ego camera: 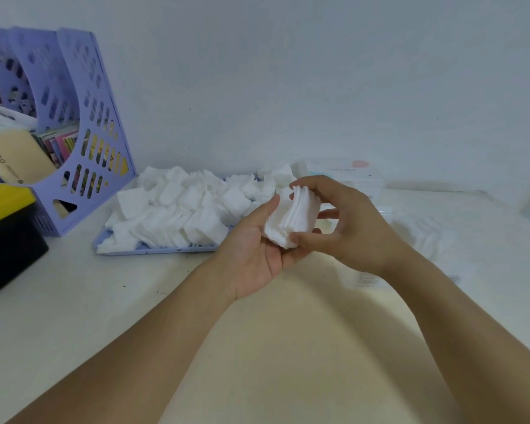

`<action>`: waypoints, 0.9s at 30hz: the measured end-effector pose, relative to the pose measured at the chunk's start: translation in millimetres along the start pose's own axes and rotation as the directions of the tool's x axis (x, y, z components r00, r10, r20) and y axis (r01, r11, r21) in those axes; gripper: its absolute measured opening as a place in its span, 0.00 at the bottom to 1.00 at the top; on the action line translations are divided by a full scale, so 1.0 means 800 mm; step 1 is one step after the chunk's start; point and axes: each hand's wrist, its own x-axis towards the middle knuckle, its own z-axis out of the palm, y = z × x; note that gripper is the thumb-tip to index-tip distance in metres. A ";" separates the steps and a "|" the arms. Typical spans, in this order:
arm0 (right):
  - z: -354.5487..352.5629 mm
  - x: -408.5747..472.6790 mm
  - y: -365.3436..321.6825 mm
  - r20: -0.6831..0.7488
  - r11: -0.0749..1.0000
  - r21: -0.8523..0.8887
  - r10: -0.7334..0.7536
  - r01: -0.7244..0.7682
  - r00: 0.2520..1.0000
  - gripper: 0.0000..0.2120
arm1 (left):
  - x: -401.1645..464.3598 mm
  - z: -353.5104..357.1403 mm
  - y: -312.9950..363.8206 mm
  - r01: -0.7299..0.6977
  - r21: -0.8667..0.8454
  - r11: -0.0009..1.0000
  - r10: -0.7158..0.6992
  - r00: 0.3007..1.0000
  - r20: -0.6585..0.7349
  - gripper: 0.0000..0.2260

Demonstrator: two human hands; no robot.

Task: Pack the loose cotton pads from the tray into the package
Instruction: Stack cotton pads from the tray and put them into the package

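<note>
Cotton pads (pixel 178 209) lie heaped loose in a pale blue tray (pixel 153 250) at the back of the white table (pixel 74 316), spilling over its near left edge. A small stack of pads (pixel 291 221) is held above the table just right of the tray: the left hand (pixel 257 255) cradles it from below with curled fingers, and the right hand (pixel 343 224) pinches it from the side, thumb below and fingers over the top. The table's near part lies open under both forearms. Behind the right hand a white package (pixel 349 175) stands against the wall; its printing is too blurred to read. At far left a lilac file rack (pixel 98 148) holds papers, one showing "1000", with a black and yellow box (pixel 6 234) in front.
</note>
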 end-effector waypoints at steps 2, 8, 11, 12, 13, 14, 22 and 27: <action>0.000 -0.001 0.001 0.037 1.000 0.001 0.010 -0.010 0.999 0.31 | -0.001 0.002 0.001 -0.006 0.018 1.000 0.006 1.000 0.010 0.23; 0.007 -0.003 -0.002 0.127 1.000 0.016 -0.001 -0.001 0.992 0.36 | -0.002 0.006 0.000 -0.011 0.147 0.989 0.013 1.000 -0.015 0.25; 0.015 -0.002 -0.002 0.101 1.000 -0.002 0.003 -0.003 0.995 0.36 | -0.003 0.006 0.000 0.008 0.128 0.992 -0.005 1.000 -0.025 0.26; 0.016 -0.001 -0.002 0.089 1.000 -0.020 -0.001 0.003 0.996 0.35 | -0.004 0.007 0.000 0.007 0.127 0.992 -0.004 1.000 -0.024 0.26; 0.017 -0.001 -0.002 0.083 0.999 -0.040 -0.008 0.011 0.996 0.34 | -0.005 0.008 -0.001 0.000 0.134 0.991 0.003 1.000 -0.020 0.25; 0.017 -0.001 -0.003 0.082 0.998 -0.057 -0.012 0.016 0.997 0.34 | -0.005 0.008 -0.001 -0.011 0.145 0.989 0.014 1.000 -0.018 0.24; 0.015 -0.002 -0.004 0.020 0.999 -0.044 -0.012 0.013 1.000 0.32 | -0.007 0.010 -0.003 -0.072 0.262 0.962 0.074 0.997 0.006 0.20; 0.002 0.002 -0.001 0.012 1.000 0.007 0.018 -0.018 1.000 0.34 | -0.007 0.005 0.002 -0.050 0.302 0.952 0.036 0.998 0.052 0.23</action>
